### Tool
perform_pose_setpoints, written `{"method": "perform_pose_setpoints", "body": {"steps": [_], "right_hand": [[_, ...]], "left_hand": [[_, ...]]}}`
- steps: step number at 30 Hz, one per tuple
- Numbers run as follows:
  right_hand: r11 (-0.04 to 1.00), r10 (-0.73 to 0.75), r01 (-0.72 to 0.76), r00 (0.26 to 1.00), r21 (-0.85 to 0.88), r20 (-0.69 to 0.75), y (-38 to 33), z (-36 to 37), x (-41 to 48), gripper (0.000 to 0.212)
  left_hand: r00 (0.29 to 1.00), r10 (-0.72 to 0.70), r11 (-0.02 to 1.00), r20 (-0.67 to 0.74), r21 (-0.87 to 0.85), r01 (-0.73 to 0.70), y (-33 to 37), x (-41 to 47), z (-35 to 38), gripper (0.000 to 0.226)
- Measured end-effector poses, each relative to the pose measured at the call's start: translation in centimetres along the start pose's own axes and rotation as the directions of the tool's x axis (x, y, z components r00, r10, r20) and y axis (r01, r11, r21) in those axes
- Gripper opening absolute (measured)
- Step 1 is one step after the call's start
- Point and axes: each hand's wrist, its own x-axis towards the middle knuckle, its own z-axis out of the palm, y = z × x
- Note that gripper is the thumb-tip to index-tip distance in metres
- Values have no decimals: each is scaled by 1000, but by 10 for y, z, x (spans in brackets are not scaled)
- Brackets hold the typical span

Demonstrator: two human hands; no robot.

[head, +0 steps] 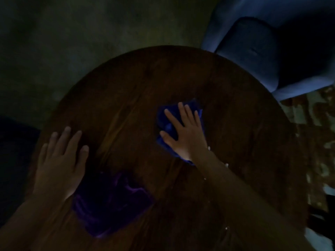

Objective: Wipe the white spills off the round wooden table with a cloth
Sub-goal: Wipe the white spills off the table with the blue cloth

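Observation:
The round wooden table (235, 109) fills the dim view. My right hand (184, 131) lies flat, fingers spread, pressing a blue cloth (164, 122) onto the table's middle. A few small white spots (226, 164) show on the wood just right of my right forearm. My left hand (61, 160) rests palm down with fingers apart near the table's left edge, holding nothing. A second, dark purple cloth (110, 207) lies crumpled on the table between my arms, its left part under my left wrist.
A blue upholstered armchair (253, 51) stands against the table's far right edge. A patterned rug (315, 142) covers the floor to the right. Dark greenish floor (72, 42) lies beyond the table at the back and left.

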Motion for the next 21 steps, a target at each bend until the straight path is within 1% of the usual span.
{"method": "perform_pose_setpoints", "body": {"steps": [2,4,7,10,12,14,21], "right_hand": [[998,69,-69,998,3,-9,51,-10,-10,77],[983,185,-185,982,14,-38,105,-20,-23,75],[916,401,-398,914,42,-68,177,-31,-51,77],[831,555,-547,828,97,-84,225,-33,-90,81],[785,618,-607,782,121,-85,241,-33,-116,80],[753,656,-644,750,132,-82,249,-33,-136,80],[711,702,-692,708,123,-75,245,-29,-130,83]], "left_hand": [[998,65,998,-9,-7,-65,40,2,-3,66],[988,153,988,-4,-3,-153,88,-1,0,70],[962,271,962,27,21,-271,151,-11,17,72],[951,295,948,97,98,-304,187,-28,54,74],[956,271,942,117,173,-288,190,-37,78,75],[961,261,934,95,228,-276,187,-42,92,75],[965,260,929,37,263,-261,179,-35,103,70]]}}
